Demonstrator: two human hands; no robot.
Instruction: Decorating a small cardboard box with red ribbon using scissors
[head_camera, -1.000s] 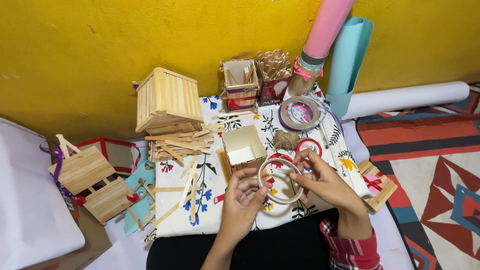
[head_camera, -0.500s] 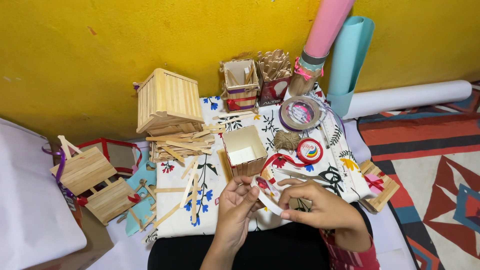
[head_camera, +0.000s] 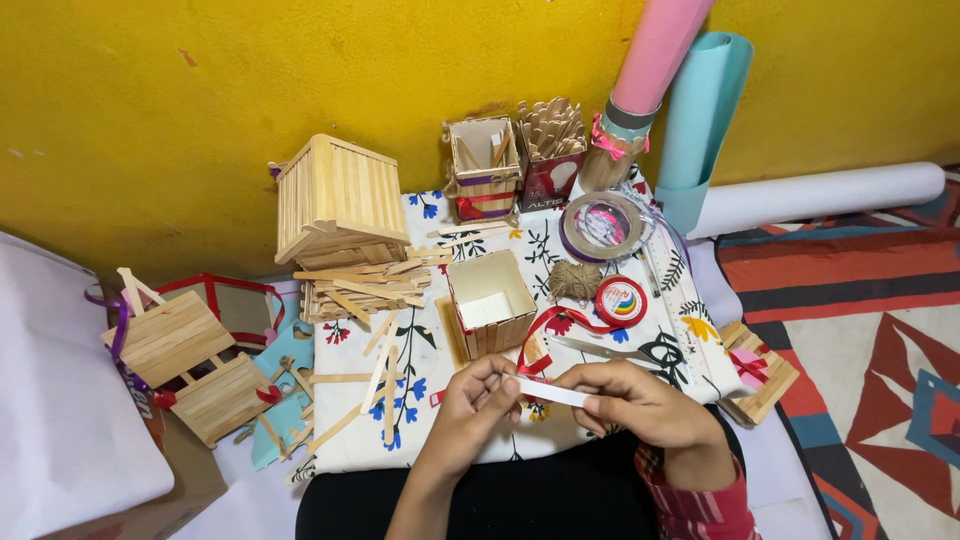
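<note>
Near the front edge of the flowered cloth, the left hand and right hand have fingers pinched on a light, floppy white strip, best gripped by its ends.

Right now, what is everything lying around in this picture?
stick box: 1, pale wood, by the wall.
loose sticks: many, pale wood, on the cloth.
open box: 1, cream inside, mid-cloth.
tape rolls: stacked, grey and pink, right of the cloth.
twine ball: 1, tan, beside the open box.
ribbon spool: 1, red.
scissors: 1, on the cloth.
paper rolls: pink, blue, white, against the wall.
cloth: 1, white, floral.
left hand: pinches a white strip.
right hand: holds the strip's other end.
</note>
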